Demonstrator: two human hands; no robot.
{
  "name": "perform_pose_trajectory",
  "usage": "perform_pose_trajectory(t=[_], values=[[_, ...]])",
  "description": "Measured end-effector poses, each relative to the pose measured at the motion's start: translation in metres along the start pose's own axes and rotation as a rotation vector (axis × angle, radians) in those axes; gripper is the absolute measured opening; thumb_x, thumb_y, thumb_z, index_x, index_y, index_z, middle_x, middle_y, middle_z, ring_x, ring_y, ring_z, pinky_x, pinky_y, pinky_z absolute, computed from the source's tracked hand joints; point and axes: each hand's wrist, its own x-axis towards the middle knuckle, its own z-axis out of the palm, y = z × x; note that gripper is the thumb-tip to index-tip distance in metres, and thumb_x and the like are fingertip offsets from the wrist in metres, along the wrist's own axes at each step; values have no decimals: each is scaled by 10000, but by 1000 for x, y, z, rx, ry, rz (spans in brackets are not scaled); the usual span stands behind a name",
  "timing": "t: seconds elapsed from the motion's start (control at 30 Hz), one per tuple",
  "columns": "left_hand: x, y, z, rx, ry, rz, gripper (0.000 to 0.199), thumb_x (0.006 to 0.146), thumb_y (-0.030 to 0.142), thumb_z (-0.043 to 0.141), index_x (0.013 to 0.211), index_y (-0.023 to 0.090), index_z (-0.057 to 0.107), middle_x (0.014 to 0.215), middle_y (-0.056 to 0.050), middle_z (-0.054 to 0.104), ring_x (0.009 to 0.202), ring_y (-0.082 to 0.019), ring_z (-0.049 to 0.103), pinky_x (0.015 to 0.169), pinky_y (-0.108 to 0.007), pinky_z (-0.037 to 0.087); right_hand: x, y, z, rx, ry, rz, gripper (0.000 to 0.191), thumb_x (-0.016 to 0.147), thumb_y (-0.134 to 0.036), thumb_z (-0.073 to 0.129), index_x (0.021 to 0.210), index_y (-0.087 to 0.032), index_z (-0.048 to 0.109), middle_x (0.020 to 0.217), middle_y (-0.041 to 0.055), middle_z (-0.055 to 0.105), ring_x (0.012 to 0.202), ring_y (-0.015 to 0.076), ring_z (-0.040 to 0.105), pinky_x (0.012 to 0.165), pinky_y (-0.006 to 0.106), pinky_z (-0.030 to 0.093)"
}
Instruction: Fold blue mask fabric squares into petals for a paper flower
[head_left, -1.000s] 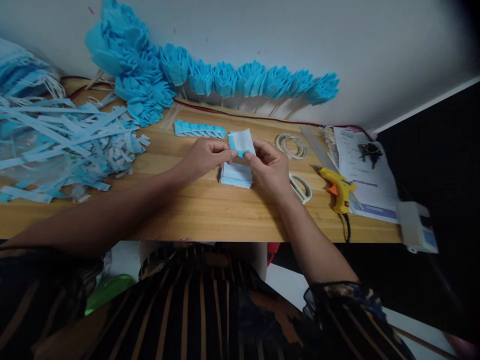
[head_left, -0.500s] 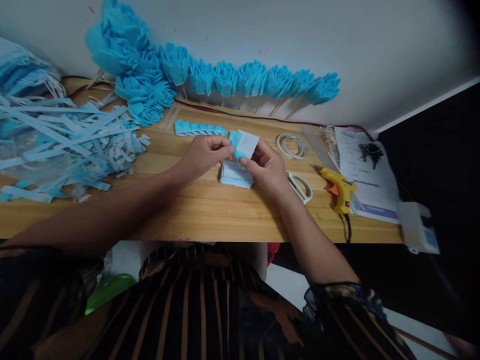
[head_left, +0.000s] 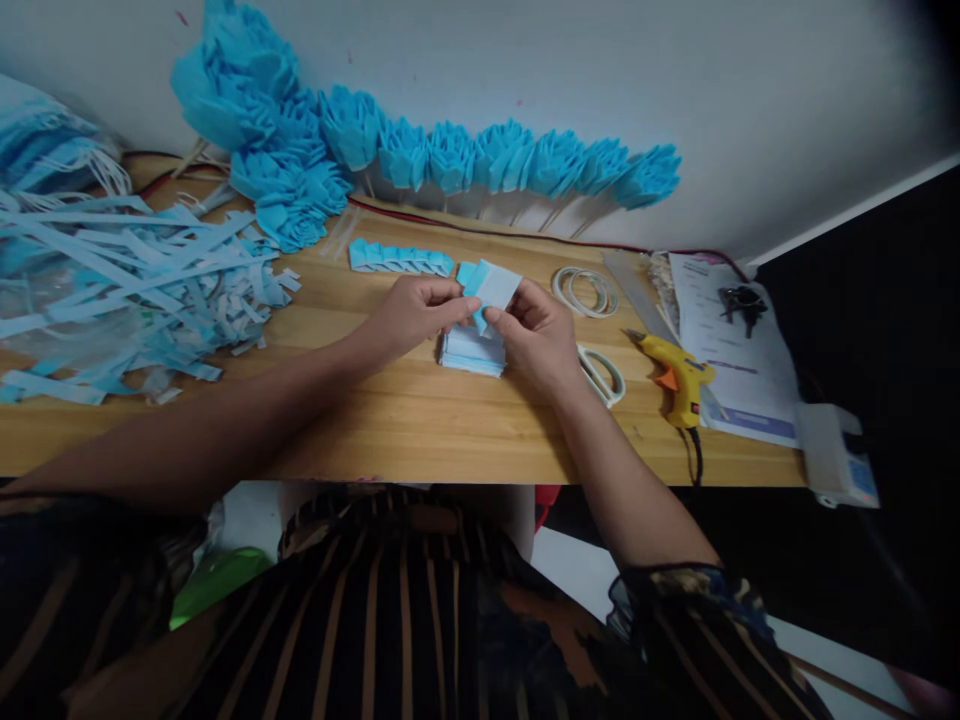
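Between both hands is a piece of blue and white fabric [head_left: 499, 285], partly folded over so a blue flap shows. My left hand [head_left: 424, 312] pinches its left side, with the thumb on the blue part. My right hand [head_left: 538, 332] grips its lower right side between thumb and fingers. Just below lies a stack of pale fabric pieces [head_left: 472, 352] on the table. Behind my left hand rests a row of folded blue pieces [head_left: 400, 259]. Scissors [head_left: 602, 376] lie beside my right hand, their blades hidden beneath it.
A yellow glue gun [head_left: 679, 378], tape rolls [head_left: 585, 292] and a printed sheet [head_left: 739, 350] with keys [head_left: 742, 305] lie on the right. Blue fabric flowers [head_left: 502, 157] on sticks line the wall. Cut strips [head_left: 142, 270] heap up on the left, below a mask pile [head_left: 45, 140].
My left thumb has moved right over the blue part of the fabric. My right hand and the piece have shifted slightly right.
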Motion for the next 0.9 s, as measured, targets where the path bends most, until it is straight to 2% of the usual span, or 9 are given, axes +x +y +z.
perform_pose_trajectory(t=[0.23, 0.4, 0.47, 0.6, 0.67, 0.9], values=[[2, -1, -2, 54, 18, 43, 297, 865, 196, 689, 569, 186, 665, 532, 29, 557, 511, -79, 452, 533, -240, 314, 0, -4, 2, 56, -8, 23, 448, 794, -623, 794, 1097, -300, 725, 925, -2, 743, 843, 190, 691, 802, 389, 616], [2, -2, -4, 91, -22, 60, 266, 838, 191, 659, 572, 174, 655, 517, 37, 559, 521, -83, 466, 543, -233, 331, 4, -20, 1, 59, 33, 78, 542, 759, -650, 802, 1132, -259, 741, 1012, 11, 750, 901, 180, 684, 827, 353, 576], [2, -3, -4, 106, -37, 72, 240, 828, 202, 652, 590, 170, 667, 525, 35, 576, 538, -89, 484, 556, -234, 345, 8, -27, 1, 21, 36, 85, 567, 726, -662, 819, 1105, -245, 753, 989, 12, 748, 889, 177, 673, 802, 334, 563], [2, -5, -6, 118, -31, 100, 243, 835, 231, 651, 601, 167, 673, 544, 26, 596, 548, -93, 489, 558, -239, 350, 17, -38, 2, -54, 26, 97, 478, 714, -660, 823, 882, -218, 748, 778, -7, 682, 719, 144, 600, 662, 292, 508], [3, -5, -7, 114, -20, 115, 261, 847, 236, 650, 595, 167, 667, 552, 21, 598, 555, -94, 494, 558, -236, 354, 20, -41, 4, -59, 36, 99, 444, 728, -640, 820, 822, -217, 726, 735, -12, 655, 676, 131, 562, 627, 282, 483], [3, -4, -6, 64, -5, 60, 312, 898, 194, 598, 590, 169, 642, 568, 19, 603, 554, -90, 518, 580, -227, 382, 21, -36, 4, -73, 20, 54, 259, 789, -463, 793, 863, -227, 713, 748, -27, 628, 660, 111, 507, 607, 263, 431]])
